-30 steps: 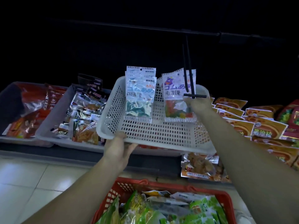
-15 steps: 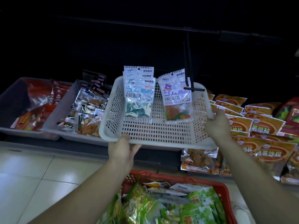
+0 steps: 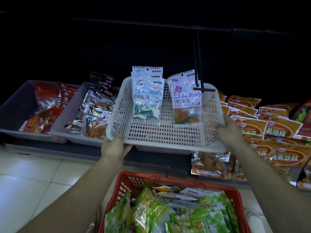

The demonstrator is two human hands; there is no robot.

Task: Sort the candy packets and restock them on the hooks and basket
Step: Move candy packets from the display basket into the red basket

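I hold a white perforated basket (image 3: 165,134) in front of the dark shelf. My left hand (image 3: 114,147) grips its near left corner and my right hand (image 3: 231,130) grips its right rim. Behind the basket hang a stack of blue shark gummy packets (image 3: 147,93) and a stack of bear gummy packets (image 3: 186,98). A black display hook (image 3: 197,64) juts out in front of the bear packets, its crossbar tip near the basket's far right corner. Below me, a red shopping basket (image 3: 139,179) holds several green snack packets (image 3: 151,212).
Two grey bins stand at the left: one with red packets (image 3: 43,113), one with mixed snack packets (image 3: 94,113). Orange packets (image 3: 262,123) lie stacked at the right, and a brown snack packet (image 3: 212,163) lies below the basket. Pale floor tiles (image 3: 33,179) lie at the lower left.
My right hand left the hook and the bear packets and came down to grip the basket's right rim. The basket now sits level in both hands.
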